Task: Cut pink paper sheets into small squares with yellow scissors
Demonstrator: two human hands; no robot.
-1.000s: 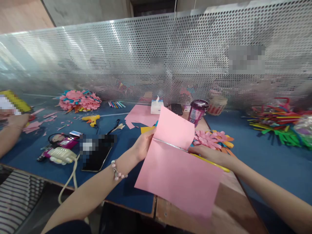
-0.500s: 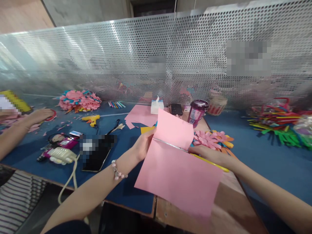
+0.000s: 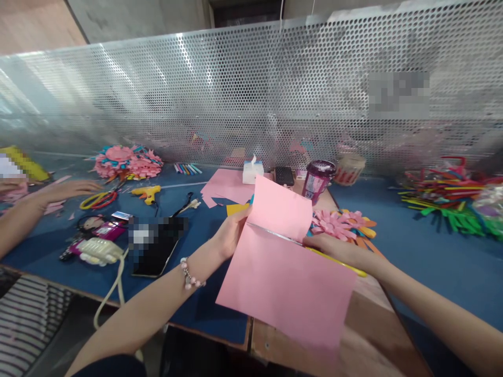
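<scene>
Nearest, a large pink sheet [image 3: 286, 288] stands up at a slant above a wooden board [image 3: 377, 335] and the blue tabletop [image 3: 212, 319]. The left hand [image 3: 231, 233] grasps its left edge between thumb and fingers; a beaded bracelet [image 3: 189, 275] circles that wrist. The right hand [image 3: 334, 248] is closed round yellow-handled scissors [image 3: 336, 262], whose silvery blade runs across the sheet, with the sheet's upper part bent up beyond it. To the left lie a dark tablet-like device [image 3: 157, 251] and a pale cord [image 3: 116, 285]; just right of the sheet are pink paper flowers [image 3: 338, 225]. Farther left, a co-worker's hand [image 3: 74, 189] reaches out, its fingers extended, near red and yellow scissors [image 3: 98, 200] and a yellow glue gun [image 3: 147, 194]. Beyond stand a tissue pack [image 3: 252, 173] and a purple cup [image 3: 317, 183], with a pink flower pile [image 3: 128, 161] far left and colorful strips [image 3: 451, 193] far right. Farthest, a perforated metal panel [image 3: 251, 94] spans the scene.
</scene>
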